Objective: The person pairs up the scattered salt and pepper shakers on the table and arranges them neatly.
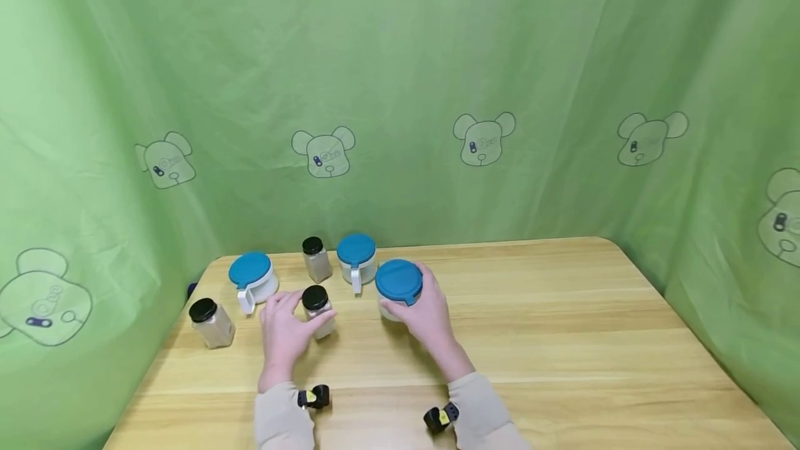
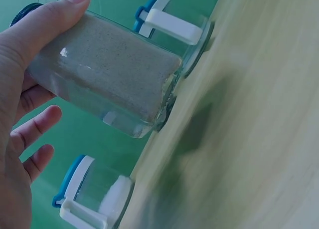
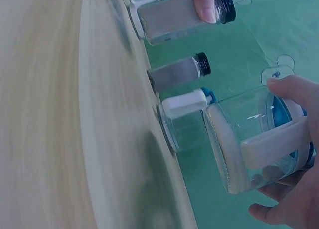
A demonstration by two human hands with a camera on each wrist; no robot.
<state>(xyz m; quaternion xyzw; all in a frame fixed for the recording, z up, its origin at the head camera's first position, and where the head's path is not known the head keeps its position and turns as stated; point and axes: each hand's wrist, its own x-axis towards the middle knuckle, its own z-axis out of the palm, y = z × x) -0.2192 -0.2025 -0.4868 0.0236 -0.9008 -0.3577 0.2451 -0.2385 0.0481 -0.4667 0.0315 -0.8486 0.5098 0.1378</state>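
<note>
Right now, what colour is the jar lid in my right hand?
That lid is blue, clearest in head view.

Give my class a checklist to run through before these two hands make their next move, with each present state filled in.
1. Left hand grips a black-lidded jar: ok.
2. Right hand grips a blue-lidded jar: ok.
3. Lids on both held jars: ok.
4. Those lids fully tightened: cannot tell.
5. Two other black-lidded jars upright on the table: ok.
6. Two other blue-lidded jars upright there: ok.
</note>
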